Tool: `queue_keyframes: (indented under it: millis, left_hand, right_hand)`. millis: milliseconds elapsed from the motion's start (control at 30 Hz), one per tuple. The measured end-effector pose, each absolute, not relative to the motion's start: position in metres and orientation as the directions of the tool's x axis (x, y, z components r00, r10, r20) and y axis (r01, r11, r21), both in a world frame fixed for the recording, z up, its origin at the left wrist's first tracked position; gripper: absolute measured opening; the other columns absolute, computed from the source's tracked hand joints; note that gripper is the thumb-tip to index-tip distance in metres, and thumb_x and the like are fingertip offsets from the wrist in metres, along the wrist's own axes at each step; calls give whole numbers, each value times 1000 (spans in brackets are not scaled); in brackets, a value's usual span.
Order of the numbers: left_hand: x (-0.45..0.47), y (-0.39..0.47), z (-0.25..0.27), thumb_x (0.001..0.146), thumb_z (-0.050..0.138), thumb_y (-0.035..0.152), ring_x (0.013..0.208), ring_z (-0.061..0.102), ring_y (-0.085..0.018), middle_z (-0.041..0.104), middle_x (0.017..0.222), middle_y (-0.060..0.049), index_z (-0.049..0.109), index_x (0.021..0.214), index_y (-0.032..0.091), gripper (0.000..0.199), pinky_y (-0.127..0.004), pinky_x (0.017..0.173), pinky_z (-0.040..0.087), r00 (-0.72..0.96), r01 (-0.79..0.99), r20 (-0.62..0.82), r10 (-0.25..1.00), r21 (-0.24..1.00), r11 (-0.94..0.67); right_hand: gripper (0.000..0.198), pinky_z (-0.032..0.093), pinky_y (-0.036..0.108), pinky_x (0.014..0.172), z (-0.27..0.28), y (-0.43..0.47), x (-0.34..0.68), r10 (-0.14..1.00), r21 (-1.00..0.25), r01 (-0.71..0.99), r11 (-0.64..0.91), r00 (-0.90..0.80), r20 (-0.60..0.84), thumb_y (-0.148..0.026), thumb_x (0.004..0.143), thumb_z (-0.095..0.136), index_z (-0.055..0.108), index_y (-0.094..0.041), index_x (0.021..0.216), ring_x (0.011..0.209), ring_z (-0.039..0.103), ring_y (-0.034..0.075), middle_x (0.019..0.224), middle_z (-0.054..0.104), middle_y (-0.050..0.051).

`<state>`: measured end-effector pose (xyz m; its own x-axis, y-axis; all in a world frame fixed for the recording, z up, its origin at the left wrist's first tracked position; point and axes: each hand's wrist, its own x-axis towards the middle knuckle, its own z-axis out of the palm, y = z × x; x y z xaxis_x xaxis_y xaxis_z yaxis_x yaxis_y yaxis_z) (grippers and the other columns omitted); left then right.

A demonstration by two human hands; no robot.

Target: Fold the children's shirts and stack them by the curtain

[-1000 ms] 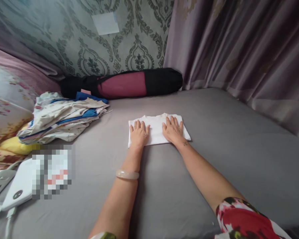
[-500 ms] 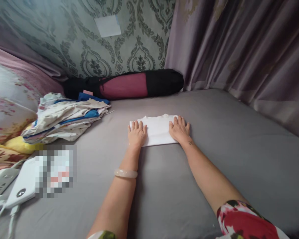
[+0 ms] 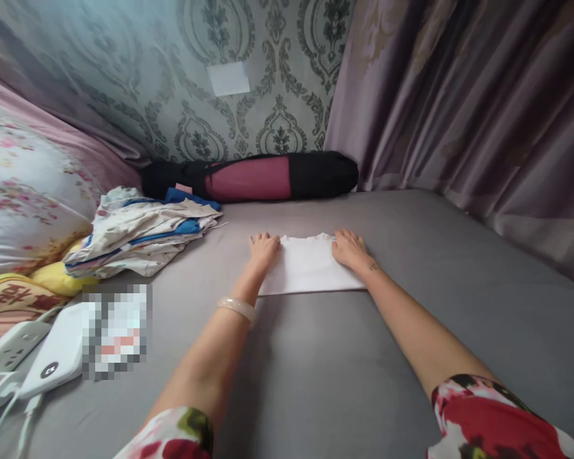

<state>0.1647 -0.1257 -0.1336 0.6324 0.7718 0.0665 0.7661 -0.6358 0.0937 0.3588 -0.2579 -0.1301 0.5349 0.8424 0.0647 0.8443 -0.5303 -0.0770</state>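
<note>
A folded white garment (image 3: 310,264) lies flat on the grey bed sheet in front of me, with an uneven, slightly ruffled far edge and a straight near edge. At its far left corner is my left hand (image 3: 264,250), fingers curled down over the fabric. My right hand (image 3: 350,248) grips the far right corner in the same way, its thumb toward the middle. The fingertips of both hands are partly hidden. A pale bangle (image 3: 238,308) circles my left wrist.
Rumpled clothes (image 3: 148,233) are heaped at the left, near a floral pillow (image 3: 23,191). A white power bank (image 3: 64,350) and a power strip (image 3: 14,350) with cables lie at the near left. Along the wall rests a black and maroon long bag (image 3: 249,178). Curtains (image 3: 459,115) hang at the right.
My hands lay flat on the garment; now their fingers are curled at its far corners. More of its near edge shows. The view has tilted up and shifted slightly left.
</note>
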Motion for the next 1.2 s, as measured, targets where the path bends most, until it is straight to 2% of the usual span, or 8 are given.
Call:
queue_keyframes:
  millis: [100,200,300,400,533,733,1033,1200]
  left_hand:
    - [166,-110,-125,91,44,26,124,49,-29,57,130,-13,58,120,22,32,-52,109,29,641,766,-71,764,113,-632]
    - [165,-98,-116,88,50,26,123,51,-27,56,133,-12,57,121,22,34,-47,105,35,625,780,-204,754,113,-616]
    - [166,-91,-108,82,57,22,118,56,-27,59,130,-10,61,116,23,35,-42,100,42,621,778,-269,737,101,-620]
    - [169,-89,-104,79,58,21,116,56,-29,62,126,-11,64,114,22,36,-43,97,43,618,777,-293,730,82,-624]
    - [166,-92,-104,77,58,22,121,52,-32,61,128,-13,66,108,21,32,-46,97,42,630,768,-254,734,68,-636]
    - [151,-93,-103,77,54,16,110,60,-24,70,112,-5,66,107,27,34,-49,106,30,659,751,-161,735,91,-654]
    - [140,-96,-73,74,53,20,100,62,-24,73,93,-3,70,85,24,20,-43,97,34,696,718,-77,714,79,-691]
    - [133,-94,-54,77,55,23,103,61,-23,72,102,-2,70,95,26,24,-41,97,34,682,719,36,731,153,-678]
  right_hand:
    - [40,37,42,97,-129,-254,370,883,-85,879,-470,466,-57,-21,95,31,57,-14,124,116,53,28,126,57,17]
    - [41,37,43,98,-128,-251,382,895,-77,893,-444,438,-89,-25,94,35,55,-15,128,121,48,30,129,53,18]
    - [41,37,44,101,-127,-247,392,893,-98,890,-445,432,-130,-28,93,41,55,-17,130,127,42,32,133,50,17]
    - [41,38,42,100,-126,-245,400,886,-123,881,-458,440,-148,-33,92,46,58,-17,128,126,43,32,133,51,17]
    - [39,41,37,96,-123,-245,407,888,-156,875,-458,439,-140,-31,86,56,63,-18,123,122,49,32,131,55,15]
    - [31,46,26,82,-113,-255,413,909,-240,877,-417,403,-109,-24,80,60,66,-21,111,102,62,22,112,68,7]
    - [25,44,24,75,-77,-273,411,939,-311,896,-317,342,27,-22,76,62,69,-18,100,92,63,19,101,70,6]
    - [26,45,24,73,-57,-279,413,941,-312,909,-277,322,102,-22,76,61,70,-17,100,84,63,17,95,71,5]
